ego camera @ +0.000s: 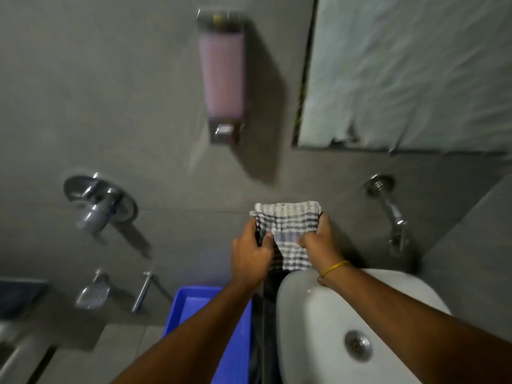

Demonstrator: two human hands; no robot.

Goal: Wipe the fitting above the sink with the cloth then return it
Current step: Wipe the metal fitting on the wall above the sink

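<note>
A white and grey checked cloth (291,228) is held up against the grey tiled wall, just left of the white sink (313,322). My left hand (249,259) grips its left edge and my right hand (321,245) grips its right edge; both are closed on the fabric. A chrome tap (393,214) juts from the wall above the sink, to the right of the cloth and apart from it. A wall soap dispenser (223,76) with pink liquid hangs above the cloth.
A blue plastic crate (238,350) stands on the floor left of the sink. Further left on the wall are a chrome mixer valve (97,203), a soap dish (92,293) and a small spout (142,291). A mirror (410,70) fills the upper right.
</note>
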